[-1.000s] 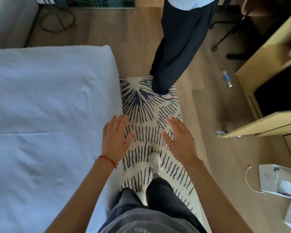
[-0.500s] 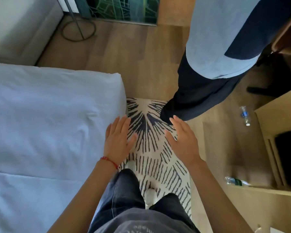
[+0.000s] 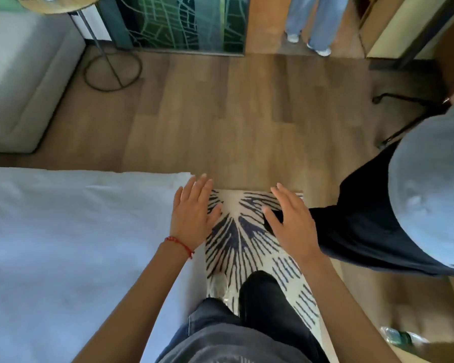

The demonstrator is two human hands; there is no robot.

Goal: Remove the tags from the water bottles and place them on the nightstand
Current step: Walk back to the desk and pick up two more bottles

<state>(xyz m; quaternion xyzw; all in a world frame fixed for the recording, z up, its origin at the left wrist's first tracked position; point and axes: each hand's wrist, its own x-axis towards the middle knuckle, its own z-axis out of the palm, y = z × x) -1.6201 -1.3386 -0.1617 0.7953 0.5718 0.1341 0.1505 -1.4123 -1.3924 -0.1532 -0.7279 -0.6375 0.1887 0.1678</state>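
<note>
Right now my two hands are out in front of me, flat, fingers straight, and they hold nothing. My left hand (image 3: pixel 194 210) hangs over the corner of the bed (image 3: pixel 63 244). My right hand (image 3: pixel 291 221) hangs over the striped rug (image 3: pixel 236 231). I see only one water bottle (image 3: pixel 401 339). It is on the wood floor (image 3: pixel 220 121), far down at about 4 o'clock from my hands, near the bottom right corner. It lies on its side, and its long way runs about 10 to 4 o'clock. It is blurry, so I cannot see a tag on it. My right hand is the nearer one, so I think that hand should reach back and down for it. Another person's dark trousers (image 3: pixel 364 224) stand just beside my right hand, at 3 o'clock. I see no nightstand.
</note>
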